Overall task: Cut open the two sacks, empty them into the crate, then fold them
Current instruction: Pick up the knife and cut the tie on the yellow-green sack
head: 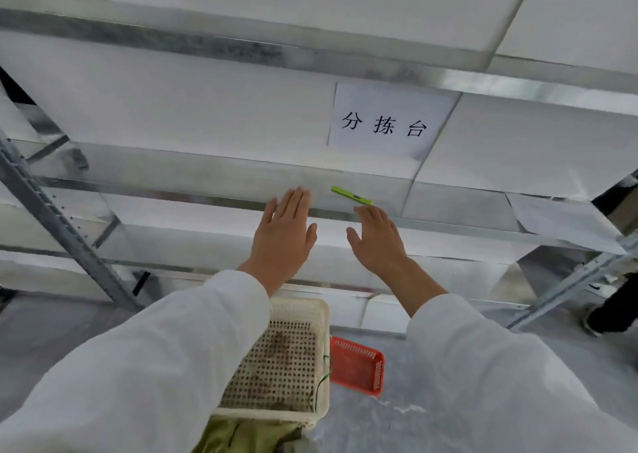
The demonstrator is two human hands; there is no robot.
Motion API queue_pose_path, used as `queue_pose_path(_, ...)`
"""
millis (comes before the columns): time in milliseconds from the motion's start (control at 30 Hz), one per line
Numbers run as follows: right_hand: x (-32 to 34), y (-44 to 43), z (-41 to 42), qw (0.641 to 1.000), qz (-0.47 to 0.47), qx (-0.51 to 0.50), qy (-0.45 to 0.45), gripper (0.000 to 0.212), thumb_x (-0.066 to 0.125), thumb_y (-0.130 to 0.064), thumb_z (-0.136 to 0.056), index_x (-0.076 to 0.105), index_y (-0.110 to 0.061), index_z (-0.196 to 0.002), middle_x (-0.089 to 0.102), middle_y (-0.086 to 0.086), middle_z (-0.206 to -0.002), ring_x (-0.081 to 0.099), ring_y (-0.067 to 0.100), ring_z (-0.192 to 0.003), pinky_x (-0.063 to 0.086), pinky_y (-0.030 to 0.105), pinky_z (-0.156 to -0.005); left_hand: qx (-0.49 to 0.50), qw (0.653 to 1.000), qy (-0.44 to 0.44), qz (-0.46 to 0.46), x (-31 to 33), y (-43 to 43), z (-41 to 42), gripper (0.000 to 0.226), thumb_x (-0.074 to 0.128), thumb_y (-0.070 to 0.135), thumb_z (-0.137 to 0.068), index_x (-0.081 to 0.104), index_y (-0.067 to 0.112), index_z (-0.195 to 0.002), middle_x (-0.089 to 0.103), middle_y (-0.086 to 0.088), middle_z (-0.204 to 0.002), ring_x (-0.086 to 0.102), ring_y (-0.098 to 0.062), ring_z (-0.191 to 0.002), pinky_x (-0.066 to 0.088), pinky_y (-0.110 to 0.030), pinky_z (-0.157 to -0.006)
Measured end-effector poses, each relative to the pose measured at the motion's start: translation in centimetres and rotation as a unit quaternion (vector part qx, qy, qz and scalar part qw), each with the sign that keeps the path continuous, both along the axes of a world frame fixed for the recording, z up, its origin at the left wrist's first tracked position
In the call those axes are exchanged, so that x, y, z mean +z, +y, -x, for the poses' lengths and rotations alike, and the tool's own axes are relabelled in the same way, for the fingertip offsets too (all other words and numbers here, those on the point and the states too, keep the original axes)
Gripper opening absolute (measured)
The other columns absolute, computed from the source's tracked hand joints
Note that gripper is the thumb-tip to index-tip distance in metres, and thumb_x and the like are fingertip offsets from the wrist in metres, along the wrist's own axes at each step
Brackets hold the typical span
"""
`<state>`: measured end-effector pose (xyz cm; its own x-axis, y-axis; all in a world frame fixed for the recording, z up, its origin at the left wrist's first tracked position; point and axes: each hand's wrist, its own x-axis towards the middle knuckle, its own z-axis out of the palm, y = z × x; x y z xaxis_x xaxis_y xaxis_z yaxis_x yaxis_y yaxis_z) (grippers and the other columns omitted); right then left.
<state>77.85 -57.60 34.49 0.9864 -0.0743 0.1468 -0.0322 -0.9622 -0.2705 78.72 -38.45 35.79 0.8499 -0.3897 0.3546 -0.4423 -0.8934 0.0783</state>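
Both my hands are raised flat in front of a metal shelf [448,226]. My left hand [284,231] and my right hand [378,237] have straight fingers and hold nothing. A lime-green cutter [351,195] lies on the shelf just beyond my right fingertips. On the floor below stands a cream perforated crate [300,309] with dirt on its bottom. An olive-green sack [248,435] lies at the crate's near edge, partly hidden by my left sleeve.
A small red basket [357,366] sits on the floor to the right of the crate. A paper sign [383,124] hangs on the white wall behind the shelf. Slanted metal uprights [58,225] frame the rack at left and right. A dark shoe [611,311] shows at far right.
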Motion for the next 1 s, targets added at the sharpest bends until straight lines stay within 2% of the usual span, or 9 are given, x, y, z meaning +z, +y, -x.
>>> queue_pose_path(133, -2.6, -5.6, -5.5, 0.999, -0.011, 0.000, 0.051, 0.051, 0.045, -0.030, -0.099, 0.035, -0.012, -0.145, 0.038, 0.006, -0.149, 0.030, 0.024, -0.140, 0.021, 0.037, -0.115, 0.007, 1.000, 0.024, -0.017, -1.6, -5.8, -3.0, 0.060, 0.032, 0.037, -0.102, 0.017, 0.009, -0.153, 0.022, -0.006, -0.160, 0.019, -0.019, -0.147, 0.012, -0.038, -0.121)
queue_pose_path(300, -6.1, -9.5, -14.0, 0.994, -0.024, -0.017, 0.106, 0.052, 0.046, -0.028, -0.098, 0.034, -0.011, -0.146, 0.038, 0.010, -0.148, 0.031, 0.028, -0.138, 0.025, 0.040, -0.112, 0.079, 0.994, 0.043, 0.055, -4.4, -9.0, -7.9, 0.061, 0.039, 0.031, -0.100, 0.017, 0.010, -0.153, 0.023, -0.006, -0.159, 0.019, -0.019, -0.147, 0.011, -0.036, -0.120)
queue_pose_path(467, -9.4, -8.7, -21.2, 0.992, -0.043, 0.001, 0.117, 0.055, 0.044, -0.032, -0.098, 0.031, -0.010, -0.147, 0.033, 0.010, -0.149, 0.029, 0.028, -0.138, 0.028, 0.042, -0.110, 0.067, 0.997, 0.034, 0.011, -7.4, -8.3, -10.3, 0.062, 0.032, 0.036, -0.102, 0.010, 0.012, -0.154, 0.015, -0.003, -0.161, 0.012, -0.016, -0.148, 0.009, -0.035, -0.121)
queue_pose_path(633, -12.6, -9.0, -24.7, 0.993, 0.017, -0.041, 0.114, 0.039, 0.052, -0.027, -0.092, 0.054, -0.006, -0.124, 0.049, 0.012, -0.124, 0.048, 0.031, -0.117, 0.040, 0.041, -0.095, 0.043, 0.998, 0.045, 0.026, -8.6, -6.8, -10.4, 0.059, 0.039, 0.034, -0.101, 0.021, 0.011, -0.153, 0.024, -0.004, -0.159, 0.021, -0.018, -0.146, 0.017, -0.038, -0.120)
queue_pose_path(700, -12.6, -8.7, -24.8, 0.992, 0.071, -0.052, 0.091, 0.030, 0.058, -0.020, -0.089, 0.062, -0.006, -0.115, 0.055, 0.012, -0.113, 0.054, 0.030, -0.108, 0.042, 0.039, -0.090, 0.036, 0.998, 0.054, 0.003, -9.1, -6.0, -10.8, 0.060, 0.037, 0.033, -0.102, 0.018, 0.011, -0.153, 0.022, -0.003, -0.159, 0.019, -0.017, -0.147, 0.013, -0.035, -0.121)
queue_pose_path(800, -11.3, -7.9, -24.5, 0.985, 0.152, -0.027, 0.082, 0.028, 0.061, -0.010, -0.089, 0.061, -0.003, -0.116, 0.057, 0.012, -0.114, 0.057, 0.031, -0.107, 0.045, 0.037, -0.087, 0.032, 0.997, 0.067, -0.013, -9.8, -4.4, -10.9, 0.061, 0.036, 0.033, -0.102, 0.012, 0.012, -0.154, 0.017, -0.001, -0.161, 0.015, -0.014, -0.148, 0.008, -0.033, -0.121)
queue_pose_path(900, -10.2, -6.3, -22.2, 0.990, 0.086, -0.024, 0.112, 0.024, 0.052, 0.001, -0.089, 0.060, -0.005, -0.111, 0.062, 0.015, -0.111, 0.062, 0.036, -0.103, 0.046, 0.035, -0.078, 0.022, 0.997, 0.072, -0.004, -10.0, -2.8, -9.9, 0.062, 0.042, 0.029, -0.100, 0.017, 0.011, -0.154, 0.022, -0.003, -0.159, 0.021, -0.015, -0.146, 0.011, -0.034, -0.121)
queue_pose_path(967, -9.5, -3.9, -19.0, 0.991, -0.053, -0.033, 0.119, 0.017, 0.046, 0.001, -0.092, 0.055, -0.005, -0.105, 0.065, 0.016, -0.102, 0.063, 0.037, -0.094, 0.048, 0.037, -0.074, 0.028, 0.997, 0.076, 0.010, -9.5, -1.3, -8.8, 0.061, 0.044, 0.027, -0.099, 0.021, 0.010, -0.153, 0.025, -0.004, -0.158, 0.023, -0.016, -0.145, 0.012, -0.034, -0.121)
queue_pose_path(1000, -9.2, -2.1, -16.9, 0.978, -0.163, -0.040, 0.122, 0.013, 0.044, 0.001, -0.094, 0.052, -0.004, -0.103, 0.065, 0.018, -0.099, 0.064, 0.036, -0.088, 0.050, 0.039, -0.072, 0.035, 0.996, 0.079, 0.024, -9.2, -0.5, -8.2, 0.061, 0.043, 0.026, -0.099, 0.020, 0.010, -0.153, 0.025, -0.003, -0.159, 0.023, -0.016, -0.146, 0.012, -0.034, -0.121)
